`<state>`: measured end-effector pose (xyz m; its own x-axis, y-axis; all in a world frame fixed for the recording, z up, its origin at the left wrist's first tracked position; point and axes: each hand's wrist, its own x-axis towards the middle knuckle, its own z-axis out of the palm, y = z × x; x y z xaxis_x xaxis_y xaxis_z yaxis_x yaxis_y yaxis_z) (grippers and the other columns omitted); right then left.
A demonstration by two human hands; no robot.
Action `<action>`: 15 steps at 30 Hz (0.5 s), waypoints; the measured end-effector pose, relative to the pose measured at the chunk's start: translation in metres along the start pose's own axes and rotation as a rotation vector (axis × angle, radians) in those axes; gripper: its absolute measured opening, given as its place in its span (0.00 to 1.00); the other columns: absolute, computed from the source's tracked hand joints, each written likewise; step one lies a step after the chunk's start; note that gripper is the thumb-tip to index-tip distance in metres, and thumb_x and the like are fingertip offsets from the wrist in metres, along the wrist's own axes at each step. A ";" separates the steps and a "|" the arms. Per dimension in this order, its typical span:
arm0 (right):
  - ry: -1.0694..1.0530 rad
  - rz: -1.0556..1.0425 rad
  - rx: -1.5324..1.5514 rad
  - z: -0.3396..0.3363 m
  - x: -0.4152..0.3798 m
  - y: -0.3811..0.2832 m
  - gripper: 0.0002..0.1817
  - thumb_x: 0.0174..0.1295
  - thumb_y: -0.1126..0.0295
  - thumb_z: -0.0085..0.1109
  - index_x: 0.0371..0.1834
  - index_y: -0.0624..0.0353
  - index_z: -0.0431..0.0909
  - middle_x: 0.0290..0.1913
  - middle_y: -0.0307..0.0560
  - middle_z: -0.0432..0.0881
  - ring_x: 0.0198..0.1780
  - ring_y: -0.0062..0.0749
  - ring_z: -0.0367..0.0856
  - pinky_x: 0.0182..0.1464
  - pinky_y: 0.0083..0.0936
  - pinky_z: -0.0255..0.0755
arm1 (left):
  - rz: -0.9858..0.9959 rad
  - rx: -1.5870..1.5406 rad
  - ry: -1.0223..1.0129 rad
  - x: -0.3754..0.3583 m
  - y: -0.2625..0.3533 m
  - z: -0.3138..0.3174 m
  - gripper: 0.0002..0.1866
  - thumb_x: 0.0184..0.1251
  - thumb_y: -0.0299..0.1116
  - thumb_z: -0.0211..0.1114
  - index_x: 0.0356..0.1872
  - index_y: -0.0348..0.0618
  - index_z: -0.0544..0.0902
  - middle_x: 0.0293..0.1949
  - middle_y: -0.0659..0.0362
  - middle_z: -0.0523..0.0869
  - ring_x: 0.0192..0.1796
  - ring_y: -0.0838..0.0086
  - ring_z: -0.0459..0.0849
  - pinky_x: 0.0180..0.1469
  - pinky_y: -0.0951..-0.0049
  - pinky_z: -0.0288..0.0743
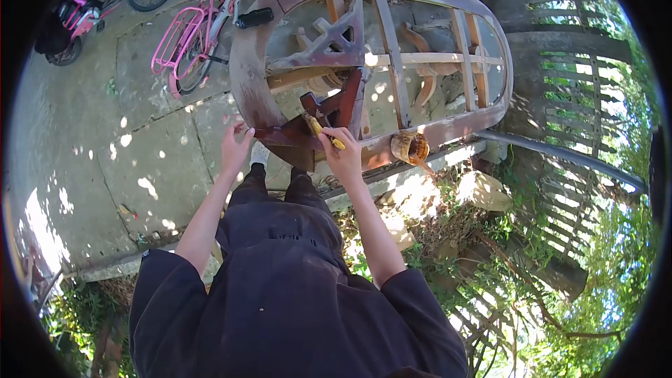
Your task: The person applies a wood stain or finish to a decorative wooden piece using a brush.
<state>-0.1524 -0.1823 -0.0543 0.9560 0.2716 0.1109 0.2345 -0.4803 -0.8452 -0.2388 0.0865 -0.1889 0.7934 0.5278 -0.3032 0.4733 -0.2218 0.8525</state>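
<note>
Head view. An oval wooden frame [246, 82], the landmark here, lies flat above a concrete floor [150, 168], crossed by slats [393, 63]. Over its near left part sits a red-brown corner panel [346, 106], triangular and openwork, its surface dark and glossy as if wet. A similar pale, dusty panel [341, 43] lies beyond it, within the frame's outline.

The right hand [342, 156] is closed around a yellow-handled brush [317, 126], whose head points toward the red-brown corner panel. The left hand [236, 147] is partly open, thumb and forefinger drawn together at that panel's narrow left tip — whether they pinch it or merely steady it, one cannot tell.

A stained pot [402, 145] with a brown-coated inside rests on the frame's near rim, to the right of the right hand. A dark cylindrical object [254, 18] lies on the frame's far left curve; a pink bicycle [190, 42] stands left of the frame.

Handling, as judged: the panel appears stiff and fairly light, yet slippery where glossy, with thin bars that could crack if levered. It is best taken by its outer edges or dry tip. The brush is light, with a soft head, and is best held by the handle. The pot seems easily tipped — it should be gripped around its outer wall.
</note>
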 end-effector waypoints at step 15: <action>0.525 0.266 -0.206 -0.054 -0.099 -0.022 0.06 0.71 0.74 0.69 0.47 0.64 0.88 0.44 0.50 0.88 0.44 0.38 0.88 0.50 0.31 0.80 | 1.051 0.441 -0.463 0.073 0.099 0.126 0.13 0.56 0.43 0.82 0.40 0.57 0.89 0.75 0.46 0.72 0.82 0.48 0.61 0.78 0.47 0.57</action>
<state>-0.2428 -0.2443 -0.0185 0.9332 -0.3005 0.1973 -0.0442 -0.6406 -0.7666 -0.0862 0.0000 -0.1803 0.8850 -0.3958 0.2450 -0.4606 -0.6685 0.5839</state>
